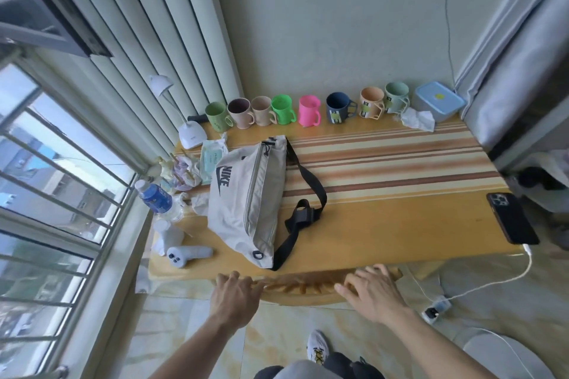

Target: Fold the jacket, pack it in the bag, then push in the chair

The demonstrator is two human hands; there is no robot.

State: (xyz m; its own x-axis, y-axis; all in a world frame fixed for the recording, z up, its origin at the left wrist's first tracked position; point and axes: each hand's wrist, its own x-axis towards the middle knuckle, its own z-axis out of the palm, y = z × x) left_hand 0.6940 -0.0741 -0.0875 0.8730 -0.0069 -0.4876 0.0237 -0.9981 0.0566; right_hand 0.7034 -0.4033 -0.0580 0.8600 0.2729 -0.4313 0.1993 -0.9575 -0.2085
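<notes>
Head view
Bag (246, 200): beige waist bag, zipped, lying on the desk (400, 218); black strap looped beside it.
Jacket: cannot be seen.
Chair (295, 284): wooden back just at the desk's near edge, seat tucked under.
Left hand (235, 295): fingers relaxed, resting on the chair's back rail.
Right hand (372, 294): fingers spread, resting on the same rail.
Phone (511, 218): desk's right edge.
Mugs (309, 114): row along the desk's far edge.

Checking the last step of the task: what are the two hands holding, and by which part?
Both the left hand and right hand rest on the chair at its wooden top rail; fingers lie fairly straight, not wrapped around it.
</notes>
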